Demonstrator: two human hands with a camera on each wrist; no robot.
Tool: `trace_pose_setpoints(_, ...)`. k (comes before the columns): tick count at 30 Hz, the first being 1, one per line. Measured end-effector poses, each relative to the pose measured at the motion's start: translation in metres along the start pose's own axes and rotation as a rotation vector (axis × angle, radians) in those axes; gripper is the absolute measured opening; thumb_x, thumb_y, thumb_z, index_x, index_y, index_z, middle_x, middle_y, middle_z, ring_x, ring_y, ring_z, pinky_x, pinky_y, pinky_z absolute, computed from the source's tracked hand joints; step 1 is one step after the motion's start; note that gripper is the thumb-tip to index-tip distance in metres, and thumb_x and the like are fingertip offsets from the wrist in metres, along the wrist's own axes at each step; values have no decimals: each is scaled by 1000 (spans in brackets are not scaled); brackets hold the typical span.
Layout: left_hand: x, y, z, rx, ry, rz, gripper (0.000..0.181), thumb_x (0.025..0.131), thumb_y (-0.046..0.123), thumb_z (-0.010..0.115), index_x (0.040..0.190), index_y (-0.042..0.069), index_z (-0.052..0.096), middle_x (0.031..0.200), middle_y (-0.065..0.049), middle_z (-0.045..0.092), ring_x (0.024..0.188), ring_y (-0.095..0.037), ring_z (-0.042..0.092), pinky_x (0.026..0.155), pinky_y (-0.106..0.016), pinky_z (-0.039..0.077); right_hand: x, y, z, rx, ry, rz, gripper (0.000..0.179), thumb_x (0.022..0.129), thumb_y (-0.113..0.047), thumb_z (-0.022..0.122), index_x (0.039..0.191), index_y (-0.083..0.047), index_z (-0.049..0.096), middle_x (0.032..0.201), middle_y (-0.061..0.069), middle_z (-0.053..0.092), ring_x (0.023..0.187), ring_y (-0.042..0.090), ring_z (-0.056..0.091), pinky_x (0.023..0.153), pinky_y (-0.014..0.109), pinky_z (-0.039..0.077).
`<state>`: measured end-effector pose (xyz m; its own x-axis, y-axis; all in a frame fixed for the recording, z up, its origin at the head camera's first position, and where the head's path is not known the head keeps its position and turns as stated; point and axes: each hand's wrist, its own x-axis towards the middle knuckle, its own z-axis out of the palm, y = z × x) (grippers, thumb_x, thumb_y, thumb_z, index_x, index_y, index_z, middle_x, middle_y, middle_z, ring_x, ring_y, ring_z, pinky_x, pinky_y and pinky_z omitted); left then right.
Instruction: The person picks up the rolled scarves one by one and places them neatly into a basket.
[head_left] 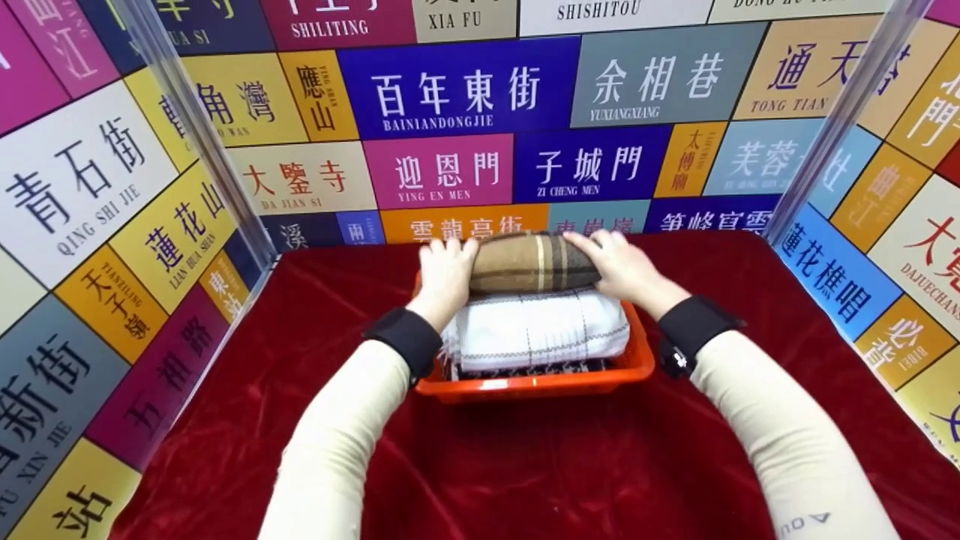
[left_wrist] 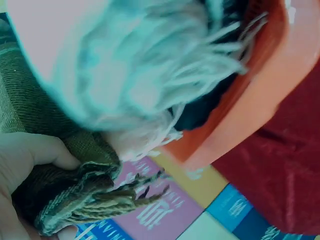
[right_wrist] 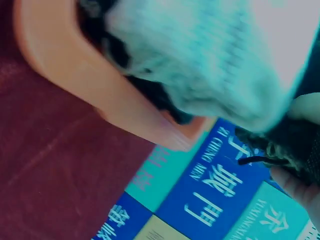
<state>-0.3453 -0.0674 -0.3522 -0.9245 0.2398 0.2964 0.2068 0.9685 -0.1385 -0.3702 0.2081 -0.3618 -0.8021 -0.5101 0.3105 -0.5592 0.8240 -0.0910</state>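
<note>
A folded brown plaid scarf [head_left: 517, 262] with fringed ends is held between both hands at the back of an orange basket [head_left: 525, 386]. My left hand [head_left: 444, 274] grips its left end; in the left wrist view the thumb and fingers close round the fringed end [left_wrist: 75, 195]. The right hand [head_left: 626, 270] grips the other end, partly cut off in the right wrist view. In front of the plaid scarf, a folded white checked scarf [head_left: 540, 330] with fringe lies in the basket. Dark material shows beneath the white scarf, its kind unclear.
Dark red velvet cloth [head_left: 525, 472] covers the table under the basket. Colourful panels [head_left: 457, 82] with printed place names stand behind and at both sides. Clear upright posts [head_left: 832, 112] stand at the back corners.
</note>
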Motion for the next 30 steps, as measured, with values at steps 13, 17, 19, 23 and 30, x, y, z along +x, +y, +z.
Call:
trace_pose_setpoints(13,-14,8,13,25,-193,12,29,84,13,56,112,10,48,112,-15,56,95,-32,54,72,-44,47,-4,-7,10,9,-273,40,84,66,9,65,139,-11,28,129,23,43,113,44,42,79,55,44)
trace_pose_setpoints(17,-13,12,10,102,-238,17,29,87,15,53,115,12,49,112,-17,55,96,-34,54,73,-44,48,2,-8,9,-10,-377,97,81,63,13,63,135,-11,32,126,24,47,107,43,47,72,51,45)
trace_pose_setpoints(19,-13,13,8,159,-249,26,31,89,18,50,119,14,48,122,-18,51,107,-38,50,77,-47,47,4,-9,8,-22,-407,116,77,63,12,63,132,-10,36,121,25,50,102,43,50,70,50,46)
trace_pose_setpoints(23,-12,13,8,219,-242,46,34,91,21,47,125,16,48,138,-14,40,124,-42,36,89,-52,41,7,-10,7,-26,-414,125,67,64,9,64,125,-7,42,116,25,54,98,43,54,74,50,46)
trace_pose_setpoints(30,-11,7,15,22,-227,49,24,86,11,54,110,9,51,112,-13,58,95,-36,58,77,-47,48,8,-12,7,-26,-428,120,53,70,10,59,119,-2,47,109,27,58,99,41,55,80,49,45)
